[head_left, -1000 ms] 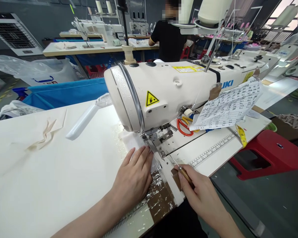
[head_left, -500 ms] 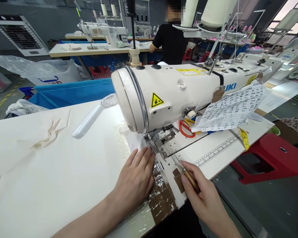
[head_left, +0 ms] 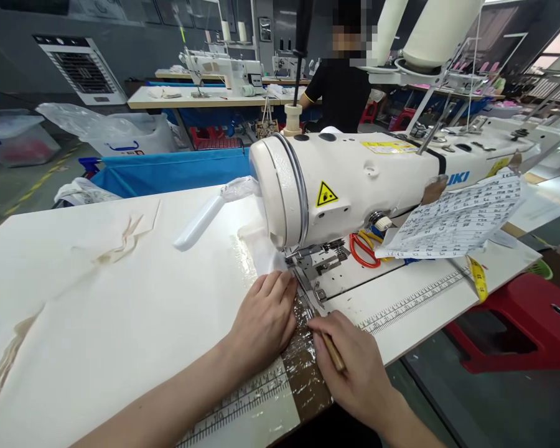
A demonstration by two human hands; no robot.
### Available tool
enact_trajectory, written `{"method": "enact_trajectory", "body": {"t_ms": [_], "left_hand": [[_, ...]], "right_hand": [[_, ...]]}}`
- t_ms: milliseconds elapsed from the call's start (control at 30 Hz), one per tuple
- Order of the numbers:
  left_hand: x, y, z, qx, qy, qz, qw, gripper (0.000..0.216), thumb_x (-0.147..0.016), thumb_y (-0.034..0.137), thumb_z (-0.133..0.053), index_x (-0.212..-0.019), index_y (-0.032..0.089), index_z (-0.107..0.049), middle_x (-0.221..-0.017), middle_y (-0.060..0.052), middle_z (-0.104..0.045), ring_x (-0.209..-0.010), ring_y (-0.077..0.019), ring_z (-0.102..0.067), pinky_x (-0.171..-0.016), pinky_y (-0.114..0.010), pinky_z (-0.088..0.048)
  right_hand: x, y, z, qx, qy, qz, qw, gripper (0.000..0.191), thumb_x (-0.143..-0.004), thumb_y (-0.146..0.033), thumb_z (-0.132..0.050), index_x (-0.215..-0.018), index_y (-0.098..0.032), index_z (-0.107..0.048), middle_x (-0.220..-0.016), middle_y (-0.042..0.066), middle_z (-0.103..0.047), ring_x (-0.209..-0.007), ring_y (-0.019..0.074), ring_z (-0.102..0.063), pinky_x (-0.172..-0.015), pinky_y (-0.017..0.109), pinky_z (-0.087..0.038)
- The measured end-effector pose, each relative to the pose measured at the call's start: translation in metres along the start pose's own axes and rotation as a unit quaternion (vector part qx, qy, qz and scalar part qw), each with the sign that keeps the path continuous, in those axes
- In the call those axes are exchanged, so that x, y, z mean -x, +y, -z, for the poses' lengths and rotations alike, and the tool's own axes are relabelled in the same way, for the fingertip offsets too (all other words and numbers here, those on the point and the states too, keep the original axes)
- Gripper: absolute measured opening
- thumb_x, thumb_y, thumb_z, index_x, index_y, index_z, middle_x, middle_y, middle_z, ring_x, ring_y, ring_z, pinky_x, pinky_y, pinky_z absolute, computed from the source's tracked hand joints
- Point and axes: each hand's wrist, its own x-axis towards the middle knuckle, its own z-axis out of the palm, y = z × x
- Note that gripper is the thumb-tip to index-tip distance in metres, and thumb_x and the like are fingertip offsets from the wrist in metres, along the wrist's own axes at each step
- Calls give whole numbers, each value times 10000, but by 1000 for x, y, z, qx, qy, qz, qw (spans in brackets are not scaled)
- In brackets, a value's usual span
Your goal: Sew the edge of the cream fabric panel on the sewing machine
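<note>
My left hand [head_left: 265,318] lies flat, fingers together and stretched out, on white fabric [head_left: 121,298] just left of the presser foot [head_left: 310,274] of a cream sewing machine [head_left: 354,180]. My right hand [head_left: 352,364] is closed on a thin wooden-handled tool [head_left: 332,350] whose metal tip points at the fabric edge near the needle plate. The two hands sit close together, almost touching, at the table's front edge. Shiny tape patches cover the table under them.
Red-handled scissors [head_left: 361,249], a printed paper sheet [head_left: 457,218] and a yellow tape measure [head_left: 478,280] lie right of the machine head. A red stool [head_left: 518,323] stands to the right. A blue bin [head_left: 168,171] is behind the table. A person in black [head_left: 340,87] works at the back.
My right hand has moved left with the tool, from the table's right part to just beside my left hand. The view has shifted right; my left hand stays flat on the fabric.
</note>
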Motion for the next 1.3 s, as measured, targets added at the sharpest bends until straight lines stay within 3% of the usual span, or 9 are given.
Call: {"method": "enact_trajectory", "body": {"t_ms": [200, 567, 867, 1000, 1200, 1300], "left_hand": [[-3, -5, -2, 29, 30, -10, 999, 412, -946, 196, -413, -1262, -35, -541, -1219, -217, -590, -1064, -304, -546, -916, -434, -499], [-3, -5, -1, 55, 34, 6, 998, 377, -942, 162, -380, -1251, 27, -548, -1214, -200, -588, -1051, -297, -543, -900, -464, -509], [-5, -15, -6, 65, 38, 22, 997, 397, -932, 164, -386, -1270, 23, -540, -1218, -190, -582, -1113, -301, -520, -948, -459, -482], [-5, -19, -7, 60, 56, 23, 996, 394, -922, 161, -412, -1267, 36, -555, -1222, -176, -595, -1120, -296, -534, -936, -451, -476], [-4, -19, -4, 71, 67, 51, 994, 350, -928, 167, -428, -1228, 87, -589, -1197, -140, -630, -1118, -282, -548, -923, -448, -473], [-6, -20, -3, 80, 69, 58, 993, 321, -924, 163, -446, -1196, 109, -607, -1145, -113, -649, -1086, -266, -562, -907, -431, -476]], "right_hand": [[-11, 0, -15, 157, 1, 38, 987, 242, -983, -164, -397, -1158, -141, -562, -862, 71, -637, -618, 178, -591, -534, 280, -419], [-13, -3, -18, 231, -44, 25, 972, 280, -977, -157, -376, -1166, -126, -581, -877, 82, -649, -608, 196, -604, -535, 308, -425], [-18, -7, -31, 318, -47, -2, 947, 468, -792, -40, -471, -1246, -96, -572, -875, 108, -666, -615, 221, -640, -505, 327, -444], [-19, -7, -28, 303, -51, -5, 952, 390, -879, -100, -466, -1251, -110, -580, -889, 102, -660, -593, 204, -616, -494, 319, -420], [-2, 8, -1, 156, -37, 27, 987, 318, -1003, -174, -375, -1233, -150, -593, -911, 81, -641, -741, 190, -611, -633, 293, -478], [-3, 27, 12, 199, -28, -8, 980, 330, -1018, -226, -376, -1241, -152, -609, -924, 85, -621, -752, 195, -609, -599, 290, -477]]}}
